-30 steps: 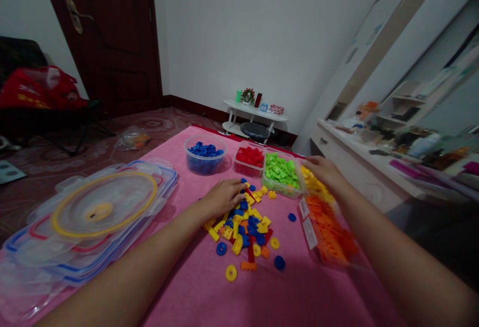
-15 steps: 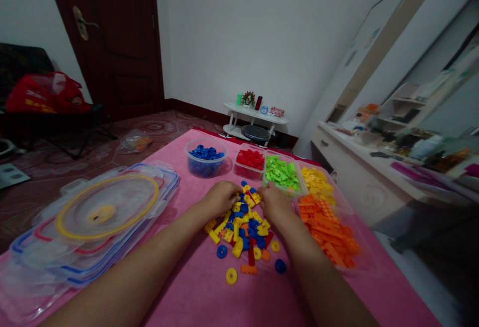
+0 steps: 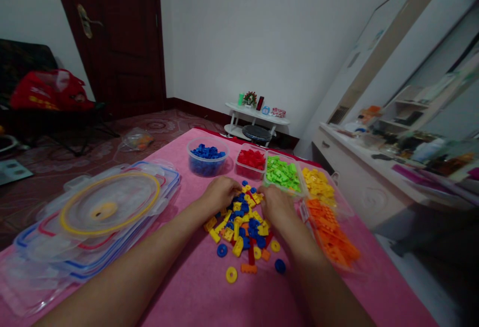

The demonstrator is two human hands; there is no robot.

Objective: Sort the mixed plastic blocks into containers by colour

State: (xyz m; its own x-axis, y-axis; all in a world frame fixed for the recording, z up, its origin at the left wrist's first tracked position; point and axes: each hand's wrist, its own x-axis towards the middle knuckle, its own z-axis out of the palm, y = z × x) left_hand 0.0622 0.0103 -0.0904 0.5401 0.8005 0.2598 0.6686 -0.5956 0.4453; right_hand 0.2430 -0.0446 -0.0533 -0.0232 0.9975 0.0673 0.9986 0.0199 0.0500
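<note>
A loose pile of plastic building pieces [image 3: 245, 211], mostly yellow and blue with some red and orange, lies on the pink cloth between my hands. My left hand [image 3: 223, 192] touches the pile's far left edge, fingers curled inward; whatever they pinch is hidden. On the far right edge rests my right hand [image 3: 276, 201], its fingers mostly concealed by its own back. Nearer to me lie a yellow ring [image 3: 231, 274], a blue ring [image 3: 222, 250], another blue wheel [image 3: 280, 266] and an orange block [image 3: 249, 268].
Behind the pile stand a round tub of blue pieces [image 3: 206, 167] and a box of red ones [image 3: 237, 169]. Green pieces [image 3: 283, 173], yellow pieces [image 3: 318, 186] and orange pieces [image 3: 333, 234] fill boxes to the right. Stacked clear lids [image 3: 108, 212] lie left.
Both hands stay at the pile's far edges with hardly any movement. The orange box at the right looks slightly shifted, beside my right forearm. The whole view has drifted slightly.
</note>
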